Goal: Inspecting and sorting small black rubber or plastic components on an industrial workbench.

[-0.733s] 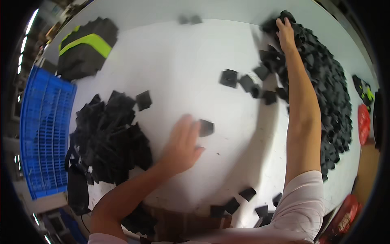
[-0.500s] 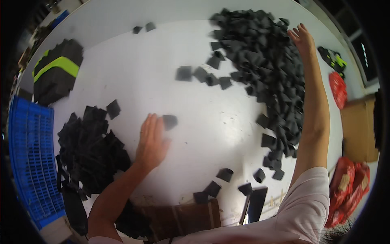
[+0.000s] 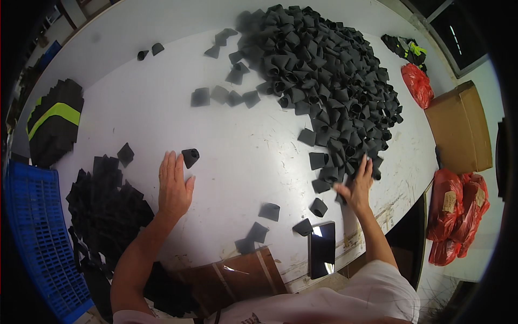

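Observation:
A large pile of small black tube-like fabric pieces covers the far right part of the white table. My right hand is at the pile's near end, fingers spread and touching pieces there. It grips none that I can see. My left hand lies flat on the left half of the table, fingers stretched out and thumb apart. One loose black piece, its round opening showing, is right beside its fingertips. A heap of flat black pieces lies to the left of my left forearm.
A phone lies at the table's near edge, by several loose pieces and a brown board. On the left are a blue crate and a dark stack with a yellow-green band. Right are a cardboard box and red bags.
My right hand has come from the far right side of the pile to its near end. My left hand stays flat beside the same loose piece. The whole view has shifted.

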Demonstrator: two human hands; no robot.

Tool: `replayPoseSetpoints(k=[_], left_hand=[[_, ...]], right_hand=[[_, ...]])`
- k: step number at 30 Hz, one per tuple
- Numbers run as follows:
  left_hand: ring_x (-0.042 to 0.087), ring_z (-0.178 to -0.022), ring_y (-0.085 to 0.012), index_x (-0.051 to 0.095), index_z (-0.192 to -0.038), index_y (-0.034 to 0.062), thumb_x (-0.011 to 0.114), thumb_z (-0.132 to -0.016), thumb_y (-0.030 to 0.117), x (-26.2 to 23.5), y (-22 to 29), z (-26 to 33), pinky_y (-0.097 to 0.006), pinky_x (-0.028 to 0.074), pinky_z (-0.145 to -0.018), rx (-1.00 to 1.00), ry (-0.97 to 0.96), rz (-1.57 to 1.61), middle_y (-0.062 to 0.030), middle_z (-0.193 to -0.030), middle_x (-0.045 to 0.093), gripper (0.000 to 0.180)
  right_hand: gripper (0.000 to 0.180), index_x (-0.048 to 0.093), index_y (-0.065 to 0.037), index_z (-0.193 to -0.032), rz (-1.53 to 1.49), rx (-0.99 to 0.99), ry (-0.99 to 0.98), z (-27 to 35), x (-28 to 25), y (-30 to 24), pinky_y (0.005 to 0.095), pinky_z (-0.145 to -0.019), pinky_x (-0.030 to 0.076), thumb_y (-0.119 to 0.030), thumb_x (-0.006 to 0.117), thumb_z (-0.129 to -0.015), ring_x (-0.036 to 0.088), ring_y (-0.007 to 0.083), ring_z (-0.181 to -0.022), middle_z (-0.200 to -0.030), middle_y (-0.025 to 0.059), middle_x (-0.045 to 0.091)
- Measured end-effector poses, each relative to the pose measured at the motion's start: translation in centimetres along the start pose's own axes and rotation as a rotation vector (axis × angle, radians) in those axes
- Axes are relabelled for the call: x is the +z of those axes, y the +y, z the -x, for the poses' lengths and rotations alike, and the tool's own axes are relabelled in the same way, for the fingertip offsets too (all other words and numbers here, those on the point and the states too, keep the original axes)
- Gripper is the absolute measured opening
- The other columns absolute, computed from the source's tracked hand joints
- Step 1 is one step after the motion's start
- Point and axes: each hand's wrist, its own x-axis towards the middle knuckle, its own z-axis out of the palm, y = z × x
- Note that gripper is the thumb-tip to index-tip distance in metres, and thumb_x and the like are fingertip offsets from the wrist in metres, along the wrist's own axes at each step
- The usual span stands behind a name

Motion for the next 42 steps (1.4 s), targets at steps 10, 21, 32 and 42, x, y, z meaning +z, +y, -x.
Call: replayPoseSetpoints(k=[10, 21, 32, 42], left_hand=[[0.030, -0.122, -0.0385, 0.034, -0.122, -0.0092, 0.060, -0.074, 0.011, -0.5, 0.1, -0.2, -0.046, 0.024, -0.102, -0.054, -0.021, -0.012, -0.0261, -0.126, 0.035, 0.058], [0.029, -0.123, -0.0392, 0.035, -0.123, -0.0094, 0.054, -0.078, 0.008, -0.4, -0.3, 0.0, -0.045, 0.025, -0.101, -0.069, -0.023, 0.050, -0.0255, -0.129, 0.034, 0.052], [0.029, -0.123, -0.0389, 0.036, -0.122, -0.0097, 0.054, -0.079, 0.011, -0.4, -0.4, 0.1, -0.045, 0.023, -0.102, -0.055, -0.002, 0.015, -0.0263, -0.128, 0.034, 0.051], [0.029, -0.123, -0.0380, 0.038, -0.120, -0.0098, 0.054, -0.079, 0.011, 0.0, 0.1, -0.4, -0.044, 0.024, -0.102, -0.050, -0.003, -0.013, -0.0260, -0.128, 0.035, 0.048]], right_hand=[[0.093, 0.017, -0.007, -0.135, -0.187, 0.164, 0.589, -27.8, 7.5, -1.6, 0.0442, -0.100, 0.025, -0.018, 0.072, -0.060, 0.028, 0.0530, -0.115, -0.128, 0.0402, 0.012], [0.086, 0.034, 0.000, -0.130, -0.705, 0.036, 0.293, -42.0, -3.9, -10.0, 0.0411, -0.085, 0.041, -0.031, 0.076, -0.062, 0.055, 0.0253, -0.098, -0.105, 0.0176, 0.056], [0.087, 0.036, -0.017, -0.131, -0.062, -0.705, -0.430, -7.3, -2.0, -8.7, 0.0538, -0.101, 0.019, -0.051, 0.070, -0.059, 0.020, 0.0451, -0.126, -0.135, 0.0247, 0.024], [0.044, 0.049, -0.020, -0.122, 0.219, -1.229, -0.100, -22.3, 4.2, -3.9, 0.0526, -0.101, 0.023, -0.031, 0.053, -0.079, 0.020, 0.0321, -0.130, -0.140, 0.0087, 0.027]])
